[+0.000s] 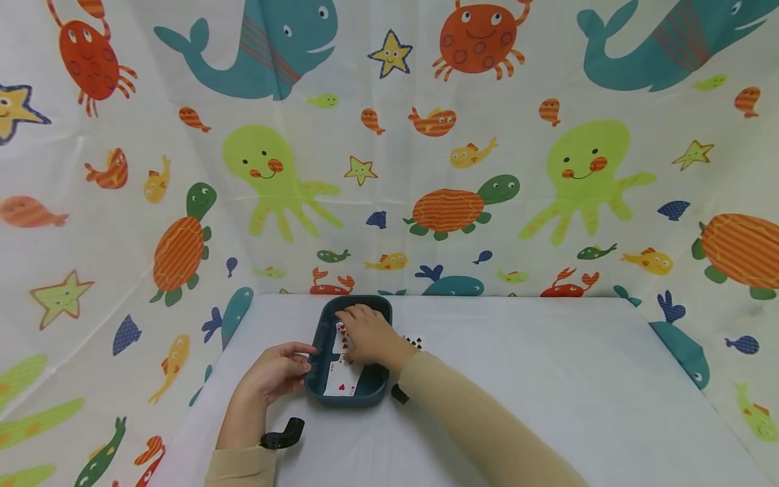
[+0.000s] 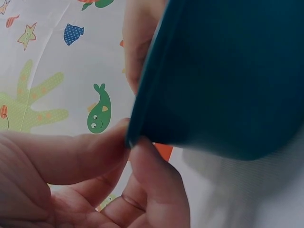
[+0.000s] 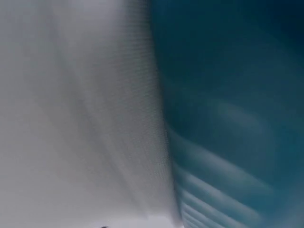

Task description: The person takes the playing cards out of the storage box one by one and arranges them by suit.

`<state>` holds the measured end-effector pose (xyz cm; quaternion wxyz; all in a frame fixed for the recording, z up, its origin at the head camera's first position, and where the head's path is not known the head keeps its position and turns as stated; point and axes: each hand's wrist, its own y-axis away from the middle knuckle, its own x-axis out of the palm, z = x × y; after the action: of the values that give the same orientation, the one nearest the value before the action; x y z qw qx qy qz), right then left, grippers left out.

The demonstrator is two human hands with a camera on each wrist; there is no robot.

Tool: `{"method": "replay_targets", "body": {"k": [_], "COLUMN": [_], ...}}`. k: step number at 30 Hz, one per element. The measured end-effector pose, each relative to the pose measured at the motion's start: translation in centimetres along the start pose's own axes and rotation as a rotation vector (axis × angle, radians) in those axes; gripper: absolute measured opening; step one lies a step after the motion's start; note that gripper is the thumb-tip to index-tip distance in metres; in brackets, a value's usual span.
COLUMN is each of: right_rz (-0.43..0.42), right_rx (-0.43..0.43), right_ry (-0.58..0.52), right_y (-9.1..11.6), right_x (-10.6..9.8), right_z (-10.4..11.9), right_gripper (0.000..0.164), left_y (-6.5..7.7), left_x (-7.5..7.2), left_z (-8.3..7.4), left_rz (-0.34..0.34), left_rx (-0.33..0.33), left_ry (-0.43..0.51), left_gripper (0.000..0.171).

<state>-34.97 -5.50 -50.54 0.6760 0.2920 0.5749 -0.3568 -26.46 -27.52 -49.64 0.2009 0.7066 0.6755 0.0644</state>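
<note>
A dark teal plastic tray stands on the white cloth. Its left rim is pinched between the thumb and index finger of my left hand, seen close in the left wrist view at the tray's edge. My right hand reaches into the tray from the right, over the playing cards. Beside its fingers lies a heart card near the middle. Another red heart card lies nearer the front. The right fingertips are partly hidden, and I cannot tell whether they grip a card.
Just right of the tray, partly behind my right wrist, a black-suited playing card lies on the cloth. A white table cloth spreads to the right. Behind it hangs a curtain printed with sea animals. Black wrist straps sit at both sleeves.
</note>
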Motion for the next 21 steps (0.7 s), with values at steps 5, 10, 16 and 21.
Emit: {"method": "replay_targets", "body": {"k": [5, 10, 16, 21], "right_rz": [0.036, 0.062, 0.106, 0.123], "right_rx": [0.011, 0.028, 0.045, 0.051], "right_ry": [-0.013, -0.019, -0.044, -0.055], "right_y": [-0.5, -1.1, -1.7, -1.9], "right_x": [-0.1, 0.5, 1.1, 1.3], "right_z": [0.1, -0.1, -0.2, -0.2], "right_gripper": [0.093, 0.09, 0.088, 0.086], "left_y": [-0.1, -0.1, -0.1, 0.0], "left_x": [-0.1, 0.0, 0.1, 0.1], "left_z": [0.0, 0.2, 0.2, 0.2], "left_rz": [-0.002, -0.016, -0.023, -0.025], "left_rx": [-0.003, -0.012, -0.018, -0.012], "left_ry": [0.004, 0.009, 0.004, 0.003], "left_gripper": [0.04, 0.038, 0.038, 0.037]}}
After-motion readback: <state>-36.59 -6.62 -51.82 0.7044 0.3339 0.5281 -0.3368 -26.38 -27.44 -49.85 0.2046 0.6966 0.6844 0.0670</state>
